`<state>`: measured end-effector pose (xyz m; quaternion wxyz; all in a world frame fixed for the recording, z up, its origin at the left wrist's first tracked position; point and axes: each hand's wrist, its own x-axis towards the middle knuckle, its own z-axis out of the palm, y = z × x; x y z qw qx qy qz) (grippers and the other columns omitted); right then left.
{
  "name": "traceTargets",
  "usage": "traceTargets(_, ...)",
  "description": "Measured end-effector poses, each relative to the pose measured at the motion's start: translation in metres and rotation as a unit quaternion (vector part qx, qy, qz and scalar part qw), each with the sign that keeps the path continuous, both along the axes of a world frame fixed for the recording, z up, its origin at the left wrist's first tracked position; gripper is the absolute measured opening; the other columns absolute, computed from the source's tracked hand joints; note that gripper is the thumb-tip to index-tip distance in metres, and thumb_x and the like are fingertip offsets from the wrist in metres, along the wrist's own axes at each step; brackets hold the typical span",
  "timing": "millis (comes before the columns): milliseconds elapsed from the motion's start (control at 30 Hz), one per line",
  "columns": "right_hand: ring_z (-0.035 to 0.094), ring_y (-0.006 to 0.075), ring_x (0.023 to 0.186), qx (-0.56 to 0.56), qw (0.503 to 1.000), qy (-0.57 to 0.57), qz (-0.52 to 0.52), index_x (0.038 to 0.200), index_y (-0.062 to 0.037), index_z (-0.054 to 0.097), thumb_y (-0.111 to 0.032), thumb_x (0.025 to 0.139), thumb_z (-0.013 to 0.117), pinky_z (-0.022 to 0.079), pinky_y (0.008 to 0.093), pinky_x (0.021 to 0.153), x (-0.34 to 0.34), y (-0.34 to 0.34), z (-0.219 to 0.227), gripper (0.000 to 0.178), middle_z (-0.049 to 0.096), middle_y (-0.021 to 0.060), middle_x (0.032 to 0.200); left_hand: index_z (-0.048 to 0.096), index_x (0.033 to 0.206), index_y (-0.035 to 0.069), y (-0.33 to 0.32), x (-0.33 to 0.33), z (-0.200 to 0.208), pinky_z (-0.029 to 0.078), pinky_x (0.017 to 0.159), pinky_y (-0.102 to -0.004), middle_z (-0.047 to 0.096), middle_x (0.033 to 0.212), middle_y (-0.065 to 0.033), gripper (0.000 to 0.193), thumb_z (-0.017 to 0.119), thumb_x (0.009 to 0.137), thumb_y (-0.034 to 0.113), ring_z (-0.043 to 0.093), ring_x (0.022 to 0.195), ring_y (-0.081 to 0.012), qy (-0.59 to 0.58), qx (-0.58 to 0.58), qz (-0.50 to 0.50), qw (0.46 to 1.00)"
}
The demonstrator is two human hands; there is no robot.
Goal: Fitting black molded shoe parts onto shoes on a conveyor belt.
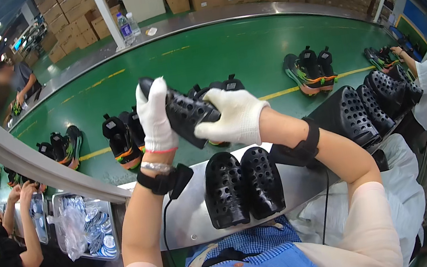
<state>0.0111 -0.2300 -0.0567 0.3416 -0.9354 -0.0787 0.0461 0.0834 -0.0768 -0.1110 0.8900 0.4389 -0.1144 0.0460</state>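
Note:
Above the green conveyor belt, my two white-gloved hands hold a black perforated plastic shoe tree (pixel 186 110), tilted. My left hand (pixel 155 117) is wrapped round its far-left end, thumb up along it. My right hand (pixel 234 116) grips its near-right end with bent fingers. Two more black shoe trees (pixel 226 188) stand side by side on the metal ledge (pixel 194 220) right in front of me. Black sneakers with orange and green soles (pixel 120 140) lie on the belt beyond my left wrist. Other sneakers behind my hands are partly hidden.
Several more shoe trees (pixel 355 113) stand along the ledge at right. Further sneakers (pixel 311 70) sit on the belt (pixel 244 45). At left, a metal post (pixel 14 143) slants beside a bin (pixel 113 227) of round blue-white pieces. Co-workers (pixel 24 242) are at both sides.

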Motion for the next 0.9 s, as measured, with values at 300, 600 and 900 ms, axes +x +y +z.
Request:
traceTargets(300,0.067,0.0392,0.083,-0.137,0.988,-0.058,-0.027,0.097,0.0008,0.062,-0.031,0.079,0.059,0.054,0.0412,0.078,0.027,-0.009,-0.009,0.037,0.066,0.0261,0.085,0.06,0.113,0.005,0.0,0.034,-0.033,0.047,0.067,-0.0228,0.06,0.095,-0.0001,0.042,0.062,0.092,0.041,0.056,0.084,-0.0088,0.07,0.121,-0.074,0.987)
traceTargets(600,0.066,0.0362,0.088,-0.303,0.938,0.165,0.028,0.094,0.0051,0.069,-0.036,0.073,0.056,0.052,0.0369,0.08,0.071,-0.029,-0.038,0.048,0.067,0.0254,0.094,0.063,0.112,0.009,-0.005,0.01,-0.131,0.05,0.086,-0.0391,0.065,0.103,-0.015,0.033,0.066,0.082,0.022,0.061,0.098,-0.0342,-0.24,0.547,-0.118,0.793)
traceTargets(900,0.066,0.0397,0.089,-0.301,0.952,0.032,0.05,0.092,-0.0017,0.071,-0.028,0.075,0.058,0.053,0.0423,0.077,0.128,0.016,-0.079,0.034,0.067,0.0257,0.091,0.064,0.106,0.006,0.002,0.025,-0.15,0.049,0.085,-0.0414,0.064,0.099,-0.0176,0.033,0.067,0.081,0.027,0.06,0.098,-0.0349,-0.242,0.643,-0.064,0.724)
